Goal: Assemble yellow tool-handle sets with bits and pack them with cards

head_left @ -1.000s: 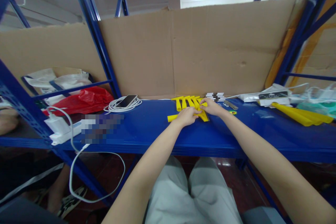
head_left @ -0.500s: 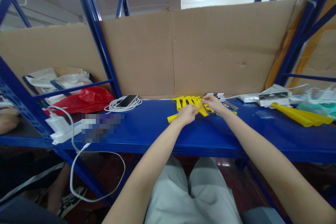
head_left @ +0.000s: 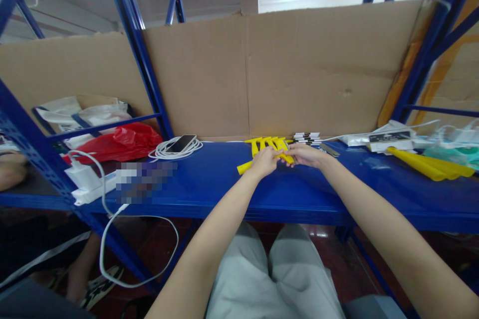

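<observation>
My left hand (head_left: 265, 161) is closed around a yellow T-shaped scraper (head_left: 244, 167), whose handle end sticks out to the left. At the scraper's wide head, my right hand (head_left: 301, 155) has its fingers pinched on the right end. The fingers hide most of the head, and whether a blade sits there is hard to see. Just behind my hands, several more yellow scrapers (head_left: 258, 145) lie side by side in a row. To the right of that row stand stacked small black-and-white packs (head_left: 307, 137). Flat grey metal strips (head_left: 330, 150) rest beyond my right wrist.
A phone (head_left: 182, 143) lies on a coiled white cable (head_left: 159, 151) at left. Nearer the edge are a white power strip (head_left: 93, 190) and a charger. Long yellow pieces (head_left: 426, 163) lie fanned out at right. Cardboard (head_left: 299, 70) walls the back of the blue shelf (head_left: 209, 184).
My right hand has come down and towards me, onto the scraper's head. The thin grey edge seen at the head is now covered. My left hand has barely moved.
</observation>
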Action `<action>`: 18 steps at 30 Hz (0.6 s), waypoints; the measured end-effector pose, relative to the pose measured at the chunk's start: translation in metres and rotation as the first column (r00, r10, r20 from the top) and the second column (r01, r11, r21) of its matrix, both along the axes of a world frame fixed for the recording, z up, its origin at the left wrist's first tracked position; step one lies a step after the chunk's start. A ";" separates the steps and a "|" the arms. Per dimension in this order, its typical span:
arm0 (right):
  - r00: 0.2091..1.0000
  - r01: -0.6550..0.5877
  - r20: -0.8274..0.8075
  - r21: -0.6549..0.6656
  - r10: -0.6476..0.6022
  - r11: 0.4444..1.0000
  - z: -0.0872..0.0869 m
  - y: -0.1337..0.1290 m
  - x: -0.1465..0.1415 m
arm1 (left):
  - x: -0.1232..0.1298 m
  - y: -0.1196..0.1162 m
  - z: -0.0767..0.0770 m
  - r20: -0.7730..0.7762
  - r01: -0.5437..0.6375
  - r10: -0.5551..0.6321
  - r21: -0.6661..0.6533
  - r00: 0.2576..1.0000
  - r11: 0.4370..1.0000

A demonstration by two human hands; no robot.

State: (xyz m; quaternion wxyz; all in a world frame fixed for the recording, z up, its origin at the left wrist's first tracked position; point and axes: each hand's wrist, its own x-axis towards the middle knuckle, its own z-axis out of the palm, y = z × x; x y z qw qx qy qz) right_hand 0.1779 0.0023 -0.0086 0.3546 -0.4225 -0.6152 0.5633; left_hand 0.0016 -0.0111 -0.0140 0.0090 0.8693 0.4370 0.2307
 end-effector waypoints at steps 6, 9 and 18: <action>1.000 0.004 0.002 0.036 -0.004 0.999 -0.001 0.000 0.000 | 0.001 -0.001 -0.001 0.012 -0.025 0.025 0.011 1.000 1.000; 1.000 0.026 0.010 0.048 -0.026 0.999 0.000 -0.001 -0.002 | 0.003 -0.004 -0.002 -0.022 -0.075 0.075 0.012 0.997 0.997; 0.999 0.009 0.031 0.053 -0.010 0.999 -0.003 -0.001 -0.004 | 0.001 -0.003 -0.004 -0.191 -0.130 0.130 0.017 0.973 0.991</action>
